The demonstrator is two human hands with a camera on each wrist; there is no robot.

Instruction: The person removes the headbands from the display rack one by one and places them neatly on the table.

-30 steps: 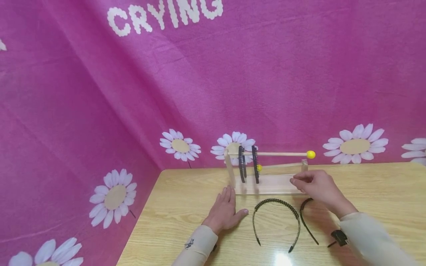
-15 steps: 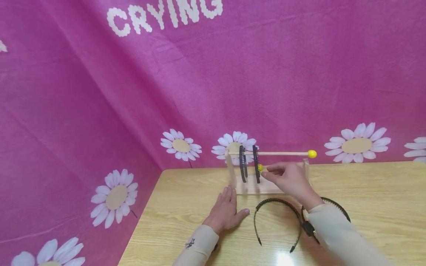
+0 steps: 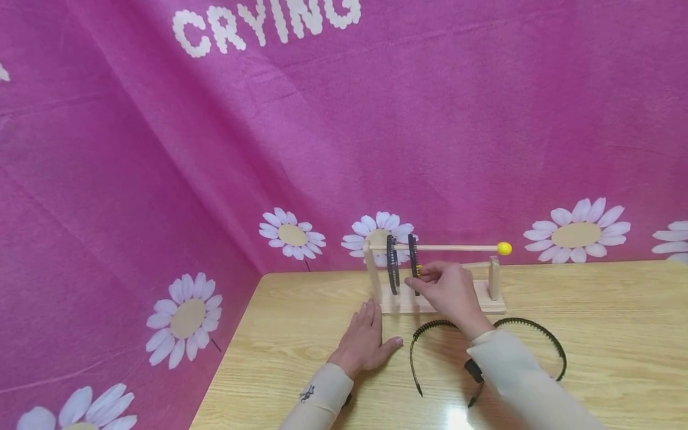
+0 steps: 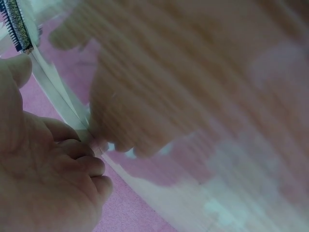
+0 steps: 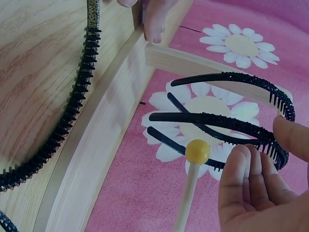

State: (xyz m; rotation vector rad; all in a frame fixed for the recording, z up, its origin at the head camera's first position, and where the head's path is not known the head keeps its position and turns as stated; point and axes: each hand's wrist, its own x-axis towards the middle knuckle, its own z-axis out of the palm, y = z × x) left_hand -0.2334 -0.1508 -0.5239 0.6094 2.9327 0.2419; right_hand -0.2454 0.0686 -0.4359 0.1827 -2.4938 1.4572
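1. Across the head view, a pale wood-grain tabletop (image 3: 301,334) meets a magenta cloth backdrop (image 3: 457,119) printed with white daisies (image 3: 576,235) and the letters "CRYING" (image 3: 279,21).
2. Bare wooden stand (image 3: 484,306), toward the tabletop's rear edge: flat base, upright posts. Its upper rod (image 3: 457,248) ends in a yellow ball (image 3: 504,248). On this rod hang the inner headband (image 3: 393,266) and the outer headband (image 3: 412,251), both black and toothed.
3. State of the hands: the left hand (image 3: 365,343) lies flat beside the stand's left end, fingers extended, holding nothing. The right hand (image 3: 454,295) pinches the outer headband, obscuring most of the lower ball (image 3: 420,270).
4. Two loose headbands (image 3: 430,325) lie before the stand; the right sleeve (image 3: 527,376) crosses and partly hides them.
5. Left wrist view: the palm faces the camera; a glossy surface carries a blurred reflection. One glittery, toothed band segment enters at upper left.
6. Right wrist view: the hung headbands show grainy, glittering arches and smooth, tapered ends. Thumb and curled fingers bracket the nearer arch. One loose headband, closely ridged, curves at left.
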